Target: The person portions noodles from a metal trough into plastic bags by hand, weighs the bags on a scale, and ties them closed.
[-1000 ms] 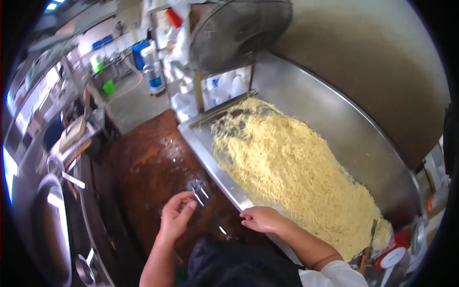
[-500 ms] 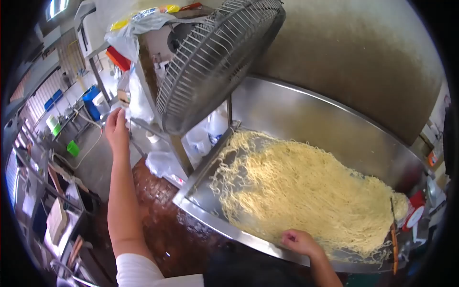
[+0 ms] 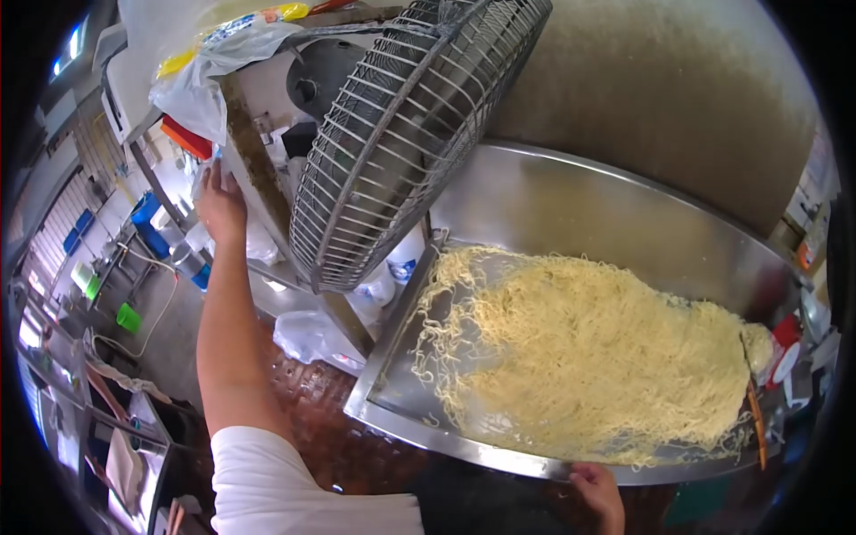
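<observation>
My left hand [image 3: 221, 203] is stretched up to the wooden post and the clear plastic bag [image 3: 198, 105]. Its index finger points upward beside a small blue bit by the post; I see nothing held in it. My right hand [image 3: 596, 488] is low at the front rim of a large steel tray [image 3: 481, 453], its fingers loosely curled with nothing visible in them. Yellow noodles [image 3: 597, 348] lie spread in a thick layer across the tray. A big caged fan [image 3: 401, 152] stands tilted between my left arm and the tray.
A stick with an orange handle [image 3: 758, 423] leans at the tray's right end, near a red and white scale [image 3: 785, 361]. White plastic bags [image 3: 308, 334] sit under the post. A blue barrel [image 3: 150, 223] and a green bucket [image 3: 128, 317] stand far left on the wet floor.
My left hand has risen and reached farther up to the post and bag. The right hand has moved from above the noodles down to the tray's front rim. The view has shifted slightly.
</observation>
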Demonstrator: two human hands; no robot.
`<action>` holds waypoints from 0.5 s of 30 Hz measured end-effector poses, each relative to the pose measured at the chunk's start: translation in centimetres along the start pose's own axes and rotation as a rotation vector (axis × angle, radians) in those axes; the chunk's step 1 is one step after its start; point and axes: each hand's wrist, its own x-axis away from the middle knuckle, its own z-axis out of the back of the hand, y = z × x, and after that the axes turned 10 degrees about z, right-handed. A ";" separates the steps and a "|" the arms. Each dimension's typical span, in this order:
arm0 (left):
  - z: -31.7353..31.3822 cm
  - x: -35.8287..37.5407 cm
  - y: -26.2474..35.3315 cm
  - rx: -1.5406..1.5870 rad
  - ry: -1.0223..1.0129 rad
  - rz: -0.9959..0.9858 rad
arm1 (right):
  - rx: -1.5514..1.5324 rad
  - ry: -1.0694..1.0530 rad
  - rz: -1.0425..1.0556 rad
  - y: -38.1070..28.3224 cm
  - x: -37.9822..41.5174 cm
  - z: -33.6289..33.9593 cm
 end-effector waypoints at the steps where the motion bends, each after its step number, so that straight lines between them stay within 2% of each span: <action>1: -0.6 -0.9 -0.3 0.018 0.070 -0.042 | -0.026 -0.031 -0.015 -0.3 0.3 -0.2; 3: -1.4 -3.3 -0.5 0.236 0.062 0.143 | -0.083 -0.088 -0.051 -1.0 1.1 -0.9; 6: -0.2 -7.4 0.7 0.400 0.094 0.433 | 0.101 -0.140 -0.020 -3.0 0.4 -0.9; 7: -2.2 -9.5 -1.9 0.529 0.106 0.468 | 0.153 -0.129 -0.003 -5.6 0.4 -0.8; 9: -1.7 -11.2 -2.7 0.583 0.079 0.579 | 0.185 -0.137 0.055 -5.5 -0.4 -0.5; 12: -1.1 -12.9 -4.7 0.629 0.032 0.611 | 0.180 -0.122 0.084 -7.0 -1.2 0.1; 15: 2.1 -11.9 -6.1 0.675 0.047 0.554 | 0.159 -0.098 0.069 -9.5 -0.9 0.7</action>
